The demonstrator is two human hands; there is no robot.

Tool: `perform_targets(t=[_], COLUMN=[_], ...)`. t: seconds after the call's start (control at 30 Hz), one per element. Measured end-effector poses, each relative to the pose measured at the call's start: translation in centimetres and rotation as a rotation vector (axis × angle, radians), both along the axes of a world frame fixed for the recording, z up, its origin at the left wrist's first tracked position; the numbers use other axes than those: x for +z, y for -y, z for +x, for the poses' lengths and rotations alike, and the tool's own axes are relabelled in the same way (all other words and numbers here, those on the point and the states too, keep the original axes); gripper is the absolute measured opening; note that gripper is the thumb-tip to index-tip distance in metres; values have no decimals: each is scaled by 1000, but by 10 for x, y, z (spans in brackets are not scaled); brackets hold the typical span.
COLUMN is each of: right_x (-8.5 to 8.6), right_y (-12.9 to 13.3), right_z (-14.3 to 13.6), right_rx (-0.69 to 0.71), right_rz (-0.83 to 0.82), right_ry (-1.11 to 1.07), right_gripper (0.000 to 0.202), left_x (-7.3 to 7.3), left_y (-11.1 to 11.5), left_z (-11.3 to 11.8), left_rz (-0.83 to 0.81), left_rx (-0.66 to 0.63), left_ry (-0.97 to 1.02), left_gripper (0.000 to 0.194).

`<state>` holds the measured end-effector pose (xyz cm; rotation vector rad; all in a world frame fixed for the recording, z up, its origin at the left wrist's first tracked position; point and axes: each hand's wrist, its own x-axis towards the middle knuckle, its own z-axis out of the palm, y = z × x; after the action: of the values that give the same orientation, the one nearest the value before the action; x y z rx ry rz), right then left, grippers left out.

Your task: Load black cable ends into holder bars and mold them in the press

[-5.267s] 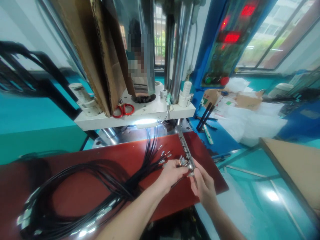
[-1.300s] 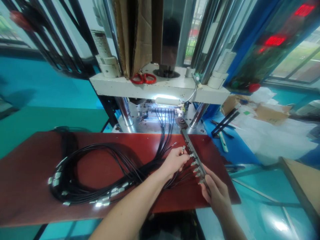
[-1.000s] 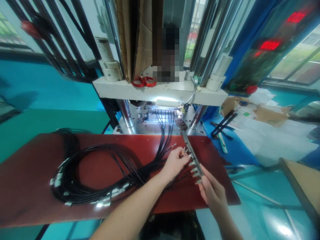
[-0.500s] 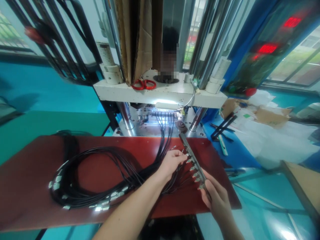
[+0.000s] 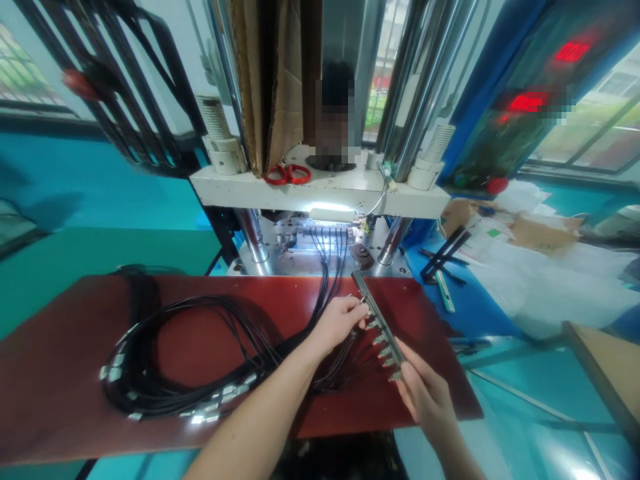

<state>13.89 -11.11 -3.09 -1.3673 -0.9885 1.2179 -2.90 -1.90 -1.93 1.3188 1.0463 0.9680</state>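
Note:
A long dark metal bar (image 5: pixel 376 317) with a row of small metal cable ends along its left edge slants over the board. My right hand (image 5: pixel 429 390) is closed round the bar's near end. At the bar's upper part, my left hand (image 5: pixel 343 319) pinches a cable end; its fingertips hide most of it. Thin black cables run from the other fitted ends, and a large coil of black cables (image 5: pixel 185 303) with silvery connectors (image 5: pixel 227 393) lies to the left on the red-brown board (image 5: pixel 60 353).
Behind the board stands a press with a white crosspiece (image 5: pixel 320 190), a lit lower fixture (image 5: pixel 320 240) and several cables in it. Red-handled scissors (image 5: pixel 287 175) rest on the crosspiece. At right are a green cutter (image 5: pixel 445 291), plastic bags (image 5: pixel 550 280) and a control panel (image 5: pixel 525 113).
Both hands and the bar have shifted slightly left. My left hand's fingertips have come closer against the bar's upper part with the cable end.

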Motion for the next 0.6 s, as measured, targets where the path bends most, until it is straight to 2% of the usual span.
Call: perform_targets(t=[0.13,0.33,0.5,0.6], right_x=[7,9,8,6], right_y=[3,5,3,3], right_z=[-5,-1,0,1], right_rx=[-113,-85,-49,-5], right_rz=[-56,-120,-122,-73], right_ry=[-94,-137,-114,-72], right_gripper=[41,44,44,46], left_x=[9,9,7,4], left_y=[1,1,-1,-2], left_z=[-9,-10,-10,-11], left_rz=[39,-230,-281,-246], left_rx=[-39,-201,-189,-170], left_ry=[-93,101,130,112], left_gripper=[37,39,39,38])
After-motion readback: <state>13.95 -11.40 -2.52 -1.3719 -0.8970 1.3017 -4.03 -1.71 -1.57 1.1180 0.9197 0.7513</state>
